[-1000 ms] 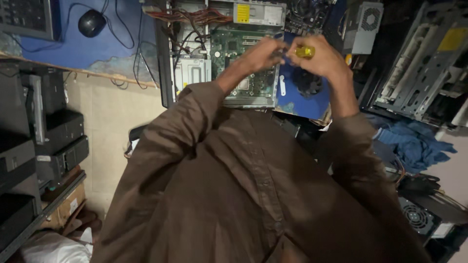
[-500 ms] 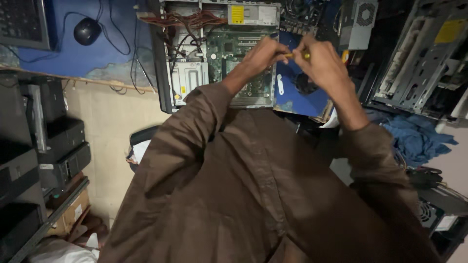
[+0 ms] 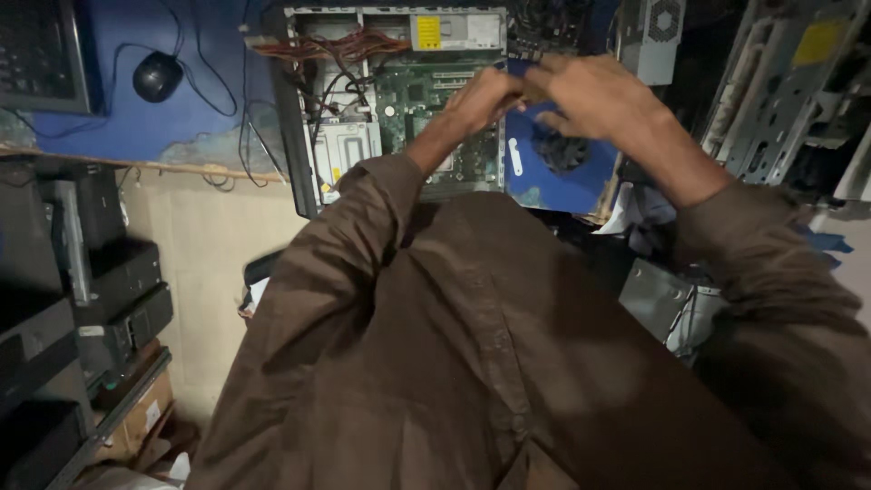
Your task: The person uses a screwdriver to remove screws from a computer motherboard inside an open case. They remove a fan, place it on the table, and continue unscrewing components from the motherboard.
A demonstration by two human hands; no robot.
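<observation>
My two hands meet above an open desktop computer case [image 3: 299,136] that lies on a blue bench. My left hand [image 3: 485,95] is over the green motherboard [image 3: 426,100], its fingertips touching those of my right hand [image 3: 590,100]. Something small and dark sits between the fingertips, blurred. The right hand hovers above a blue panel with a black fan [image 3: 558,150]. No yellow tool handle shows now. My brown sleeves and shirt fill the lower frame.
A black mouse [image 3: 156,76] and a keyboard corner [image 3: 36,54] lie on the blue bench [image 3: 127,136] at left. Metal chassis parts [image 3: 780,91] lean at right, and a power supply [image 3: 658,36] stands behind. Dark boxes are stacked on shelves [image 3: 82,299] at lower left.
The yellow-handled screwdriver seen in my right hand earlier is no longer visible. Both hands have stayed together over the case while the view shifted slightly.
</observation>
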